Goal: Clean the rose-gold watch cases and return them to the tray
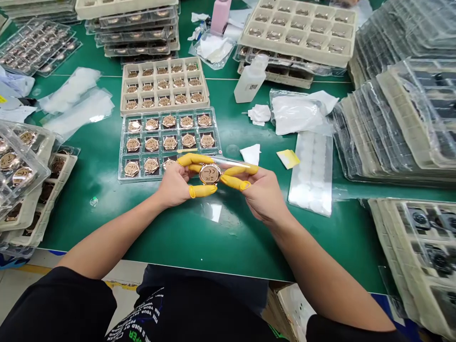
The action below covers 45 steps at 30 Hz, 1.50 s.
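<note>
Between my hands is a round rose-gold watch case (210, 174), its back with a CE mark turned up towards me. My left hand (181, 178) grips its left side, with yellow finger cots on thumb and fingers. The thumb and index finger of my right hand (258, 185), also in yellow cots, pinch at its right edge. A shiny clear film (231, 163) stretches behind the case along my right fingers; how it is held is partly hidden. Just behind my left hand lies a clear tray (123, 159) of similar watch cases, face down in their pockets.
A cream tray (207, 102) of watch cases adjoins the clear one. Stacked trays (392, 142) stand right, with more at left and back. A white bottle (251, 80), pink bottle (220, 16), yellow-white pad (288, 159) and clear strip sheet (311, 175) lie about the green table (171, 237).
</note>
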{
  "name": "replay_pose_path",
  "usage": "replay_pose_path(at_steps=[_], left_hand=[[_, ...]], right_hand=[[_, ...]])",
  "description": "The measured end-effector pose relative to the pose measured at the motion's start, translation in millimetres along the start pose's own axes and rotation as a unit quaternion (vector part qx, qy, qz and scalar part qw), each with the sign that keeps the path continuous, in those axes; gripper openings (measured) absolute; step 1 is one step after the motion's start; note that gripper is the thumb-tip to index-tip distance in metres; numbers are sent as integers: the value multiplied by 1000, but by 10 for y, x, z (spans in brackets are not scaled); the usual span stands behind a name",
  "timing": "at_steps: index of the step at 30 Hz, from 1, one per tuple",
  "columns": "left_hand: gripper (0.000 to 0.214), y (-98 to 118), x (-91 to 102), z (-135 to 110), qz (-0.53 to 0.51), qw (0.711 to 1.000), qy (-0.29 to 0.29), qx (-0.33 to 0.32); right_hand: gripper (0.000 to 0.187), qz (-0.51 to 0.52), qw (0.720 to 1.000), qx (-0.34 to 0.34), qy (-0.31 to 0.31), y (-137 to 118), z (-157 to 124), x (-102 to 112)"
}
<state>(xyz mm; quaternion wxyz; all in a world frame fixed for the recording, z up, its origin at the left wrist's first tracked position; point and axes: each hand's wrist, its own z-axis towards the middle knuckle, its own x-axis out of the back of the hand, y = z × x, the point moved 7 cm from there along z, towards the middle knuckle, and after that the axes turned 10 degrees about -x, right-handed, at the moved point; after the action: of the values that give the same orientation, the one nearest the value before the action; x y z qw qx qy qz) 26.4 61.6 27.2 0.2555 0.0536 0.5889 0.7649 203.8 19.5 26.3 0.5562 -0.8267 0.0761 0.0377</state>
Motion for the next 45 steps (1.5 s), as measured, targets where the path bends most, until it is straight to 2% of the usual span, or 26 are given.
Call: replay_pose_path(at_steps=[5, 9, 11, 16, 19, 21, 22, 23, 24, 25, 27, 28, 29, 31, 33, 35, 36, 39, 41, 43, 45], left_hand=[[70, -103, 55, -69, 52, 998, 39, 5], [67, -85, 68, -73, 49, 997, 54, -19], [64, -79, 57, -79, 55, 997, 51, -23], [58, -87, 45, -110, 99, 994, 48, 9], [60, -100, 51, -103, 98, 993, 49, 44], [61, -114, 58, -94, 92, 992, 56, 70], [61, -121, 59, -92, 89, 991, 61, 81], [61, -127, 57, -91, 87, 990, 66, 90], [61, -135, 50, -93, 85, 989, 70, 98], [60, -143, 40, -97, 83, 989, 73, 103], [59, -159, 22, -111, 83, 987, 79, 112], [58, -169, 17, -119, 82, 986, 83, 118], [58, -179, 17, -128, 80, 985, 88, 124], [58, -193, 27, -142, 71, 983, 100, 135], [59, -205, 35, -151, 58, 983, 103, 143], [60, -218, 35, -158, 51, 983, 97, 149], [60, -226, 34, -162, 51, 983, 92, 152], [60, -238, 37, -171, 59, 982, 85, 155], [60, -236, 38, -174, 62, 982, 83, 157], [59, -228, 34, -172, 62, 982, 79, 158], [58, -220, 31, -170, 60, 983, 77, 158]], right_hand=[[53, -39, 996, -74, -30, 93, 30, -26], [55, 38, 995, -92, -6, 101, 68, -1], [63, 72, 994, -78, 18, 114, 87, 8], [82, 50, 997, -33, 38, 176, 80, -40], [81, 11, 1000, -24, -7, 159, 133, -23], [71, -65, 997, 28, 16, 45, 231, 153], [62, -121, 987, 75, 69, -46, 284, 309], [52, -186, 960, 129, 162, -153, 314, 503], [45, -262, 919, 163, 247, -231, 336, 662], [43, -334, 878, 176, 295, -266, 375, 760], [37, -438, 826, 171, 311, -244, 485, 831], [32, -467, 815, 164, 303, -212, 536, 831], [27, -479, 813, 154, 293, -185, 581, 824], [20, -463, 830, 132, 280, -189, 675, 815], [17, -403, 869, 121, 262, -335, 819, 824], [19, -326, 902, 143, 244, -678, 1017, 846], [24, -293, 908, 167, 247, -920, 1120, 869], [30, -318, 877, 234, 275, -1682, 1448, 869], [19, -345, 864, 239, 277, -2029, 1679, 833], [13, -388, 854, 211, 276, -2188, 1898, 796], [14, -455, 833, 167, 267, -2193, 2095, 769]])
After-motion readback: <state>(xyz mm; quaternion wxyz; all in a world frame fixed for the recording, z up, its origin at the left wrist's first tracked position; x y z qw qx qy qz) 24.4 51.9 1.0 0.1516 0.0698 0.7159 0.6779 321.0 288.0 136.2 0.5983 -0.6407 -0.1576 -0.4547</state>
